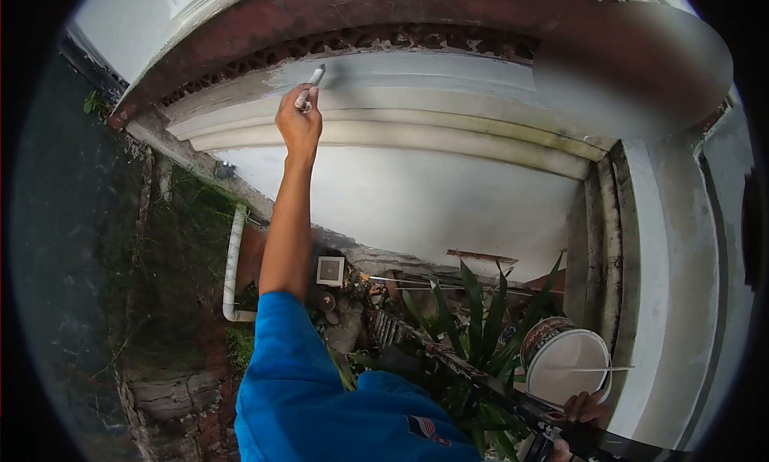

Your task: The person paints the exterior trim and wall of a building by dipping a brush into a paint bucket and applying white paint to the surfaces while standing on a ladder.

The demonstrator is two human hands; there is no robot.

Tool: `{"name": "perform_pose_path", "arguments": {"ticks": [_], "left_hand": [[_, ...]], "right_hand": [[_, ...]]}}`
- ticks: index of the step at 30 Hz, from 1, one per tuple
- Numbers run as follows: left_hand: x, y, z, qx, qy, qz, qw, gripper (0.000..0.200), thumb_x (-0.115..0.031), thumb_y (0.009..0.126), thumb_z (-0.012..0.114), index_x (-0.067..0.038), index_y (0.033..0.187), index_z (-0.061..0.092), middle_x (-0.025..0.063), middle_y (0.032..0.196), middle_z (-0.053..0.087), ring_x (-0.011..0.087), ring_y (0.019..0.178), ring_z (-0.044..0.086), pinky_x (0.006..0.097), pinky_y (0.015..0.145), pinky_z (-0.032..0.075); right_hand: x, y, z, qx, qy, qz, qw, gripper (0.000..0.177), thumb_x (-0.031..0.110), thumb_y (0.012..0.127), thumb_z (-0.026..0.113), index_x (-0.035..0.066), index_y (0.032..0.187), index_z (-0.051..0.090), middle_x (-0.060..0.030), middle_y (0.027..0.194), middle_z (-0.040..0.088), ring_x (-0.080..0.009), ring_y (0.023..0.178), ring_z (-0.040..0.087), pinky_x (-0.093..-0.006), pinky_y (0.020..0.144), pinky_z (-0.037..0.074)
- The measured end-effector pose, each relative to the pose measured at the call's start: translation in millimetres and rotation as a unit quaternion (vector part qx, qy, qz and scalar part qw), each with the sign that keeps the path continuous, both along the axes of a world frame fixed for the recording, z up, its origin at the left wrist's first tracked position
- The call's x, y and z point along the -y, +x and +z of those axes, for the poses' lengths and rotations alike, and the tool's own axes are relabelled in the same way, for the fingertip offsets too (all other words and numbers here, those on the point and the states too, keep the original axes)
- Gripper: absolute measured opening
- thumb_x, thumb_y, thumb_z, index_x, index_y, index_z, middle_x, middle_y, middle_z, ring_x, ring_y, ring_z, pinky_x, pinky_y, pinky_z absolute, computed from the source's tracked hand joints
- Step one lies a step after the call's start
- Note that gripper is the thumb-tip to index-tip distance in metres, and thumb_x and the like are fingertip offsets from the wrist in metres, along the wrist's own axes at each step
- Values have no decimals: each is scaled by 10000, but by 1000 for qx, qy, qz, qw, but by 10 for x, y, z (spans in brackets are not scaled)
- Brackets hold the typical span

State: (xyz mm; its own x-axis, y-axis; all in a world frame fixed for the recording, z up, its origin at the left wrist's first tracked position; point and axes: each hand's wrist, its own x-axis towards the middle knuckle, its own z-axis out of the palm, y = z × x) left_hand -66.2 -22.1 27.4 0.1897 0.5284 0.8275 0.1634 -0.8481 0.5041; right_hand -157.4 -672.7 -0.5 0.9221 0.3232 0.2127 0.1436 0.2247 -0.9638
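My left hand is raised at the end of an outstretched arm, closed around a paint-smeared paintbrush. The brush's tip is at the pale grey band of the wall moulding, and a shadow falls beside it. At the lower right, my right hand has its fingers curled over a black rail; the rest of that hand is mostly hidden. Just above those fingers is a white-lined bucket with a patterned outside. A thin pale stick lies across its mouth.
Below the moulding is a white wall panel. Long-leaved plants grow near the rail. A white pipe bends at the left, and a square light-coloured block lies among rubble. A blurred patch hides the upper right.
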Motion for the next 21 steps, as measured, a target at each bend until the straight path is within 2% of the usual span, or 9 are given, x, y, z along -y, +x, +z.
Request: {"name": "perform_pose_path", "arguments": {"ticks": [2, 4, 6, 9, 11, 14, 16, 18, 21], "left_hand": [[-493, -218, 120, -12, -49, 84, 995, 135, -201, 854, 644, -71, 886, 661, 147, 780, 649, 280, 685, 616, 348, 641, 479], [-973, -347, 140, -51, 0, 159, 986, 134, -207, 853, 644, -83, 901, 660, 158, 778, 656, 309, 708, 631, 346, 650, 482], [-1376, -367, 75, -117, -33, 161, 979, 143, -228, 854, 631, -96, 900, 658, 166, 796, 659, 345, 747, 635, 376, 672, 489], [-1575, -122, -175, -205, -6, 181, 962, 138, -211, 819, 622, -108, 906, 649, 173, 804, 658, 374, 783, 630, 422, 702, 494], [-1224, 155, -103, -288, 27, 167, 943, 202, -130, 728, 603, -124, 928, 632, 182, 806, 656, 376, 802, 627, 456, 729, 490], [-390, 519, -94, -253, 77, 68, 962, 231, -111, 695, 609, -118, 925, 633, 171, 778, 611, 358, 749, 603, 463, 689, 485], [214, 717, -138, -182, 85, -31, 979, 137, -117, 728, 633, -92, 862, 619, 170, 728, 602, 349, 725, 592, 447, 651, 481], [735, 909, -173, -97, 28, -137, 985, 107, -171, 813, 629, -65, 817, 612, 154, 725, 604, 361, 675, 567, 434, 606, 461], [1326, 958, -211, -29, -98, -278, 955, 110, -153, 840, 640, -44, 844, 623, 98, 717, 613, 231, 638, 590, 333, 594, 462]], "right_hand": [[160, 64, -61, -20, -6, 47, 999, 558, 244, 562, 829, 117, 865, 379, -29, 834, 378, -126, 691, 374, -262, 600, 316], [37, 27, 84, -26, -14, 29, 999, 546, 230, 559, 824, 117, 860, 382, -30, 836, 384, -130, 694, 383, -267, 604, 324], [-21, 5, 111, -19, -11, 14, 1000, 536, 217, 557, 818, 116, 857, 385, -33, 838, 389, -134, 696, 392, -274, 606, 331], [34, 35, 21, -8, 2, 34, 999, 526, 204, 558, 811, 113, 860, 389, -37, 840, 395, -138, 693, 401, -282, 604, 335], [239, 109, -81, -16, 2, 84, 996, 523, 202, 561, 808, 111, 865, 392, -38, 839, 397, -139, 690, 403, -283, 602, 337], [478, 176, -395, 10, 40, 107, 993, 522, 206, 566, 805, 109, 870, 392, -39, 834, 395, -140, 686, 401, -283, 603, 337], [577, 214, -596, 28, 69, 126, 989, 522, 209, 569, 804, 107, 873, 393, -39, 830, 394, -140, 684, 399, -282, 604, 338], [553, 223, -580, 37, 94, 120, 988, 458, 210, 609, 775, 96, 880, 424, -48, 838, 416, -150, 687, 409, -286, 597, 340], [155, 113, -267, 31, 130, 76, 988, 285, 207, 724, 692, 63, 896, 516, -75, 868, 484, -178, 702, 441, -298, 574, 347]]}}
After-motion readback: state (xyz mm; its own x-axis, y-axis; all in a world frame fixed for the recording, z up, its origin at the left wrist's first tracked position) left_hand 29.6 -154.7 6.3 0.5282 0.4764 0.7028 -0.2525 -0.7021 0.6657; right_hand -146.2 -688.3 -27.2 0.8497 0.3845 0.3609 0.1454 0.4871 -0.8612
